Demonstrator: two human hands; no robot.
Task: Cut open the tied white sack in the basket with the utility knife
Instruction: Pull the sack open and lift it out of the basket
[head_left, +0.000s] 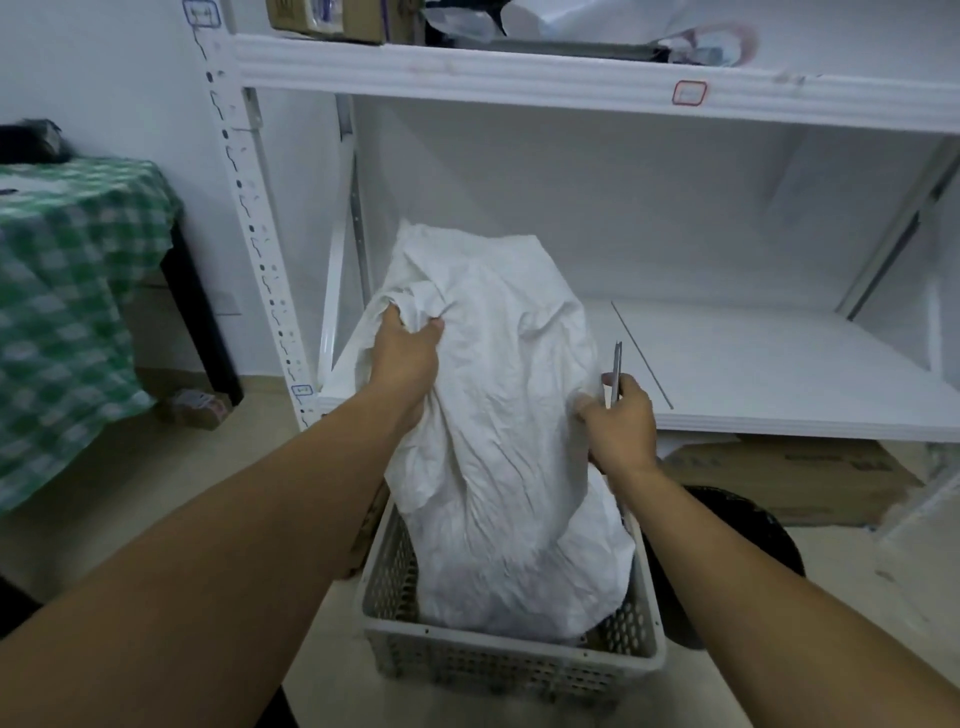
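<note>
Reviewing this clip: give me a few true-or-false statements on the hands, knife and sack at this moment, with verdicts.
1. The left hand grips bunched fabric near the white sack's top. True.
2. The utility knife lies on the shelf. False: the right hand holds it, pointing upward.
3. The white sack stands in the perforated basket. True.
4. The cloth at far left is red checked. False: it is green checked.

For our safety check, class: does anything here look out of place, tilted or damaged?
The white sack tilts out of the basket toward the shelf, gripped by the left hand. No cut or spill shows.
</note>
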